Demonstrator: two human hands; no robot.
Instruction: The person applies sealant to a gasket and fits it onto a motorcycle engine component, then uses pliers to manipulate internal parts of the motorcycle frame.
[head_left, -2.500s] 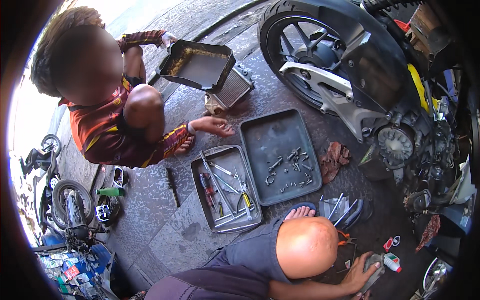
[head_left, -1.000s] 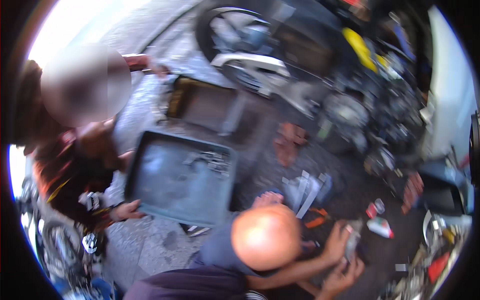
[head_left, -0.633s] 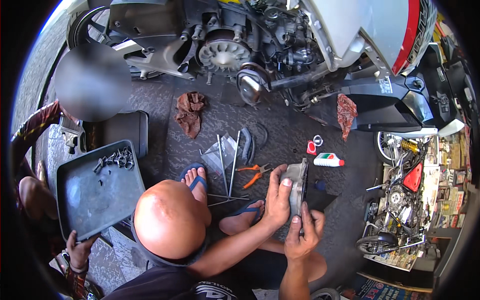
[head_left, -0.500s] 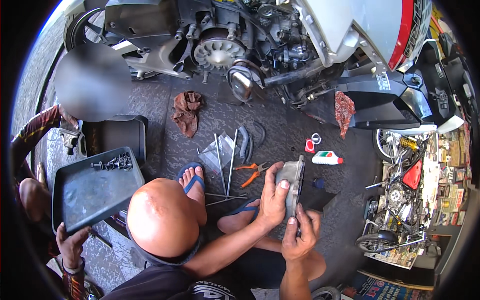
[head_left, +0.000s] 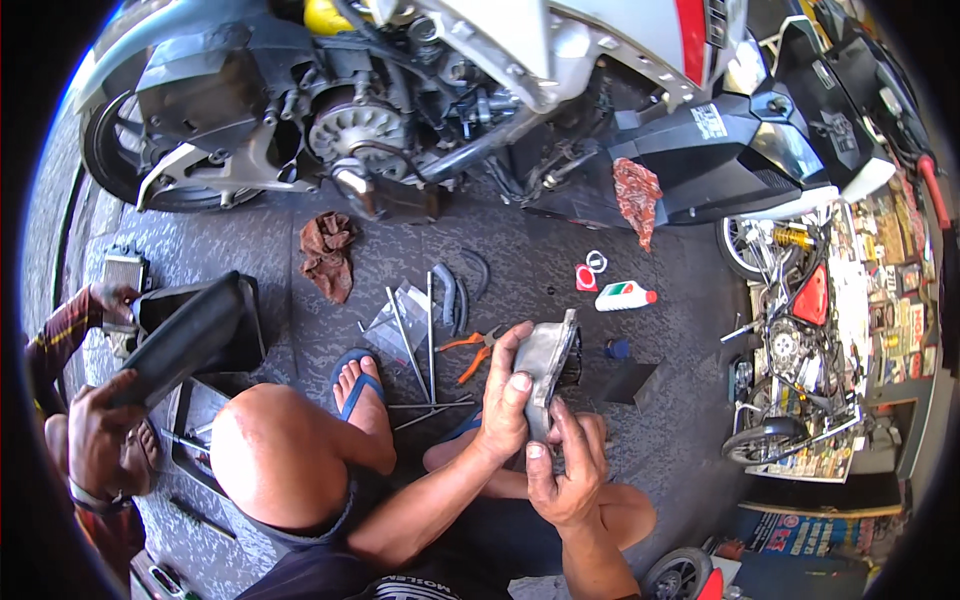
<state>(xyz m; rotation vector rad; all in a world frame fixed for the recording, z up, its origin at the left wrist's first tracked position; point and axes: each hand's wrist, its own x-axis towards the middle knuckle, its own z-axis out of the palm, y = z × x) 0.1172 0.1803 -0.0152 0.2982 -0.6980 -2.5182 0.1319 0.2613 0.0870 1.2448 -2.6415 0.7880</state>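
Observation:
A grey metal engine cover (head_left: pixel 543 350) is held up on edge in front of me, over the floor. My left hand (head_left: pixel 503 408) grips its left side, thumb across the near face and fingers wrapped behind. At its lower end, my right hand (head_left: pixel 570 468) pinches the edge between thumb and curled fingers. The cover's right side shows a darker rim, and its inside is turned away from view. Beyond the left hand lie orange-handled pliers (head_left: pixel 474 350) on the floor.
A scooter (head_left: pixel 360 130) with exposed engine stands ahead. At left, a co-worker's hand (head_left: pixel 108 420) holds a dark tray (head_left: pixel 195 340) tilted steeply. Metal rods (head_left: pixel 431 335), hoses (head_left: pixel 463 300), a rag (head_left: pixel 327 255) and a white bottle (head_left: pixel 625 296) lie on the floor.
The co-worker's tray has gone from nearly flat to steeply tilted, and the small parts in it are out of view. My view has shifted; both hands still hold the cover.

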